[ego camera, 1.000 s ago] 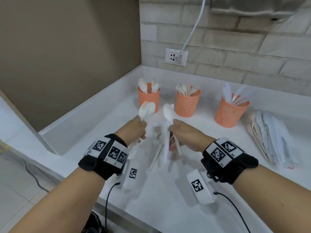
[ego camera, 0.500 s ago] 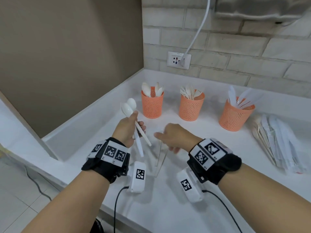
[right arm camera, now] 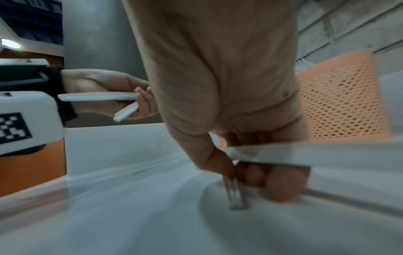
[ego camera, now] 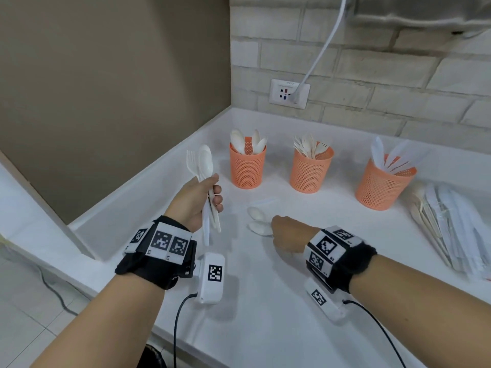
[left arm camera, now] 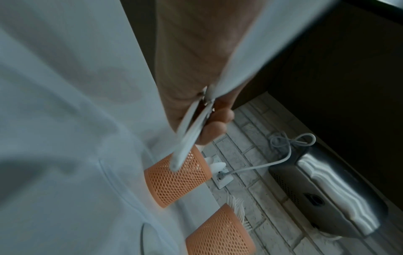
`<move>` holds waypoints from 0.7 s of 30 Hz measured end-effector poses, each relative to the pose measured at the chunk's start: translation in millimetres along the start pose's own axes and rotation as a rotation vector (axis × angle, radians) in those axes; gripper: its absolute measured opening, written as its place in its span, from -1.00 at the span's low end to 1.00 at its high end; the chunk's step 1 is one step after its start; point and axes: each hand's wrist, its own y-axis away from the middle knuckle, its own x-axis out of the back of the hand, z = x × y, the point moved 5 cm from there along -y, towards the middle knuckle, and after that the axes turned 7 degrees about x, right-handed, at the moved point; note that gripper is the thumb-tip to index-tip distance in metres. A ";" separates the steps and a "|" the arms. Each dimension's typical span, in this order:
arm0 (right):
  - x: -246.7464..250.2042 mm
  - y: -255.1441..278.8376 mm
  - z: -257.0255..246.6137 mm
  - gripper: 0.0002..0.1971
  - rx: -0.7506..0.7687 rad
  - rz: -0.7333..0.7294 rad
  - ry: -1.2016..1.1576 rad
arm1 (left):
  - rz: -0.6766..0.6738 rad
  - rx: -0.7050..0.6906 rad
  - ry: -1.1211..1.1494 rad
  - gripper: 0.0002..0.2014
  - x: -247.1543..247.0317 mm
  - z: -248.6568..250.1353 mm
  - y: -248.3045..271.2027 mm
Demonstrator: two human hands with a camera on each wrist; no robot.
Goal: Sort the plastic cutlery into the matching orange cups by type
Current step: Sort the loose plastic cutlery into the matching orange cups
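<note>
A white counter (ego camera: 265,328) is set in a corner, bounded by a brown wall on the left and a pale brick wall at the far side, where a wall socket (ego camera: 289,93) with a white cable (ego camera: 322,49) plugged in is mounted. Three orange mesh cups are lined up along the far part of the counter: the left cup (ego camera: 247,166) is filled with spoons, the middle cup (ego camera: 310,170) with forks, the right cup (ego camera: 382,185) with knives. At the far right a pile of wrapped cutlery (ego camera: 451,221) is laid flat.

The left hand (ego camera: 198,200) is raised above the counter, just left of the left cup, with fingers curled around a bundle of cutlery (ego camera: 204,168) held upright; a fork and a spoon head are seen at its top. Between the hands, two loose spoons (ego camera: 257,220) lie on the counter, nearer than the cups. The right hand (ego camera: 288,233) is lowered palm-down onto them, knuckles up, fingertips touching the near spoon; in the blurred right wrist view its fingers (right arm camera: 281,186) are curled around pale utensil handles.
</note>
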 end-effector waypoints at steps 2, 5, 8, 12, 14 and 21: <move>-0.8 -6.5 1.7 -0.90 0.011 -0.003 0.008 | 0.007 0.002 0.007 -0.91 6.5 1.3 -1.5; 0.2 -15.7 2.4 -0.75 0.007 -0.015 -0.001 | 0.017 0.001 0.018 -0.89 13.4 2.5 -3.6; 1.6 -21.1 -2.2 -0.78 0.034 0.052 -0.011 | 0.016 0.003 0.021 -0.89 15.1 3.4 -5.3; 0.1 -21.8 -12.2 -0.88 0.112 0.041 0.069 | 0.009 0.005 0.012 -0.88 12.2 4.1 -7.0; -0.4 -18.6 -18.0 -0.79 0.157 0.009 0.109 | 0.009 0.003 0.011 -0.89 10.7 4.4 -7.1; 4.1 -41.0 -24.0 -0.65 0.284 -0.052 0.165 | 0.018 0.011 0.010 -0.89 11.3 3.4 -8.1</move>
